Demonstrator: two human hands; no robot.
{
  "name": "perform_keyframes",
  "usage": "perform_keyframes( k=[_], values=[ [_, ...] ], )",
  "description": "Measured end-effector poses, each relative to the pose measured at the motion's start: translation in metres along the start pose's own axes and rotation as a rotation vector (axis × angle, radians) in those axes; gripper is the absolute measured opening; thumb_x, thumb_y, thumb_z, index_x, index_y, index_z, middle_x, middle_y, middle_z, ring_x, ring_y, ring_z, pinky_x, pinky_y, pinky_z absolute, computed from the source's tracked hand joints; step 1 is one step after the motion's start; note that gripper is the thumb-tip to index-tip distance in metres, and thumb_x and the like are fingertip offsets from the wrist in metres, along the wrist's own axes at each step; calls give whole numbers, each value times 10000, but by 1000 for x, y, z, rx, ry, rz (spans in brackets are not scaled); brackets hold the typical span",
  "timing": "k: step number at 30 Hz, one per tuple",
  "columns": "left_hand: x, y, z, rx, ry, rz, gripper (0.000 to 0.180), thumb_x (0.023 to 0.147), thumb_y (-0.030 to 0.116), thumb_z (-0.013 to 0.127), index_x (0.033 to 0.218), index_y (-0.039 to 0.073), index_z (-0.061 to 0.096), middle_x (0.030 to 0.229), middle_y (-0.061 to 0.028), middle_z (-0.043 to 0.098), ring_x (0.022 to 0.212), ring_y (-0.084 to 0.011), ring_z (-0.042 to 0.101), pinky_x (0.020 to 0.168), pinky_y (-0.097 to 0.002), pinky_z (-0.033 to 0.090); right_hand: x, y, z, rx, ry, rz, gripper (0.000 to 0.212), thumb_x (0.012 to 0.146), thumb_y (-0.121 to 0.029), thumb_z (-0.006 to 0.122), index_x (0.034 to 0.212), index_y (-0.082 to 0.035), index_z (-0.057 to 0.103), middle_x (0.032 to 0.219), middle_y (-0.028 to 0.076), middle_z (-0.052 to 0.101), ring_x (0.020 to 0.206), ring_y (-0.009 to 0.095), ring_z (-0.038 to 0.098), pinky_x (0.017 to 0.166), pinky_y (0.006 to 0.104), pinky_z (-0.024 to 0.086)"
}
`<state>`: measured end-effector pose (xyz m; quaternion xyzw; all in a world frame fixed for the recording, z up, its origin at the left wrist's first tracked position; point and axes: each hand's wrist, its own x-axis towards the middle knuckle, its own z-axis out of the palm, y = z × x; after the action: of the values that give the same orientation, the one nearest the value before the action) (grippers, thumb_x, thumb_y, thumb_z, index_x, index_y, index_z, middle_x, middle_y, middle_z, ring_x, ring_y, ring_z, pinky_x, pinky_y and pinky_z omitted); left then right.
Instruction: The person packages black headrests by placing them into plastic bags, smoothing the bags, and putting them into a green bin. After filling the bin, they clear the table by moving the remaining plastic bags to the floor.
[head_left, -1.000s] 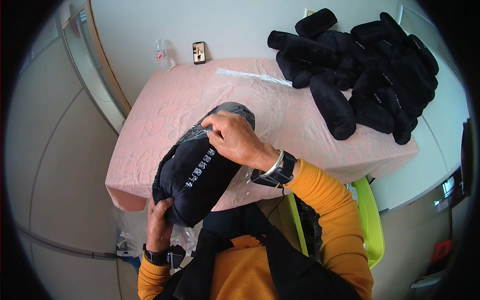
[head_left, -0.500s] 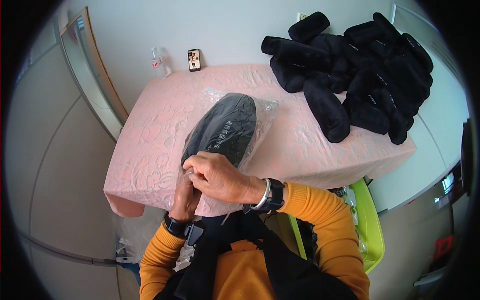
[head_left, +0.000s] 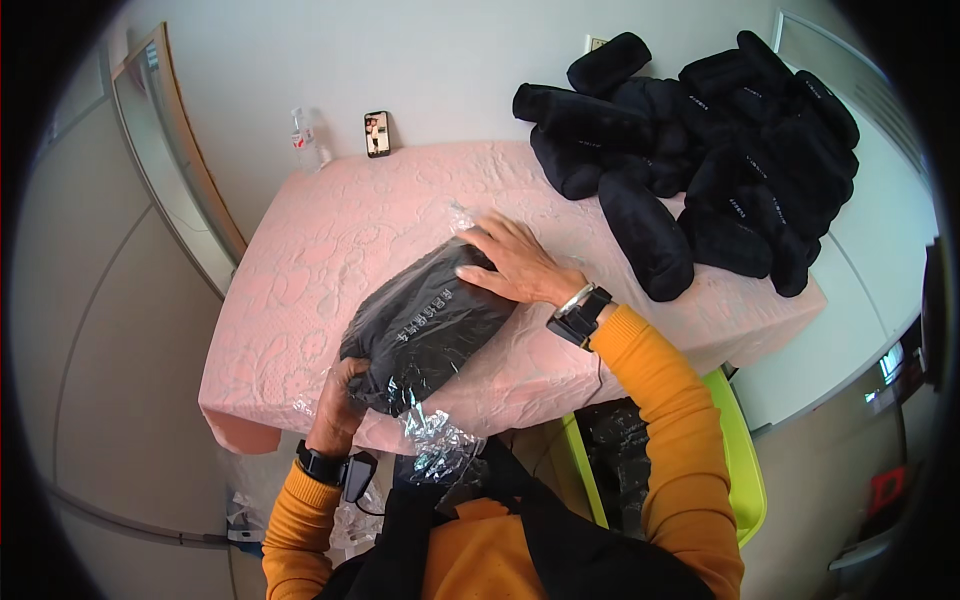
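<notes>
A black pillow [head_left: 425, 325] with white print lies in a clear plastic bag [head_left: 437, 440] at the table's front edge. The bag's loose, crumpled end hangs toward me. My left hand [head_left: 343, 395] grips the pillow's near left end, thumb on top and the other fingers partly hidden. Stretched over the far end, my right hand [head_left: 512, 265] rests on the plastic with its fingers apart.
A pink patterned cloth [head_left: 290, 290] covers the table. Several black pillows [head_left: 690, 150] are heaped at the back right. A phone [head_left: 377, 134] and a clear bottle [head_left: 303, 138] stand by the wall. Below right sits a green bin [head_left: 740, 470] holding bagged dark items.
My right hand has left my left hand and moved to the pillow's far end, its fingers now spread. The bagged pillow has come nearer to me, and the bag's loose end now shows.
</notes>
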<state>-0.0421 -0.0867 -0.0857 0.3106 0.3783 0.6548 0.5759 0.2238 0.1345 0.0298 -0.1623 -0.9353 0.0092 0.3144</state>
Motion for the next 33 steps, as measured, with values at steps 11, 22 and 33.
perform_keyframes(
  k=[11,22,33],
  values=[
    [23,27,-14,889,-363,722,219,870,130,665,1050,25,597,1077,-95,633,1001,-211,599,895,-322,479,-15,-52,-52,-46,-385,343,558,962,-438,548,1357,-49,492,1331,232,489,1235,392,458,1061,462,362],
    [48,31,69,234,-100,-44,489,876,207,640,1311,31,500,1227,-112,571,1103,-213,559,996,-352,435,-32,26,-2,76,-221,20,517,962,-467,510,1295,-76,566,1317,167,551,1252,331,487,1064,462,344],
    [69,52,72,481,18,195,372,981,213,564,1281,-1,511,1175,-76,600,1057,-128,569,914,-249,453,-10,37,-5,198,-446,376,582,977,-515,435,1350,-78,523,1349,178,546,1246,354,502,1055,506,348]
  ],
)
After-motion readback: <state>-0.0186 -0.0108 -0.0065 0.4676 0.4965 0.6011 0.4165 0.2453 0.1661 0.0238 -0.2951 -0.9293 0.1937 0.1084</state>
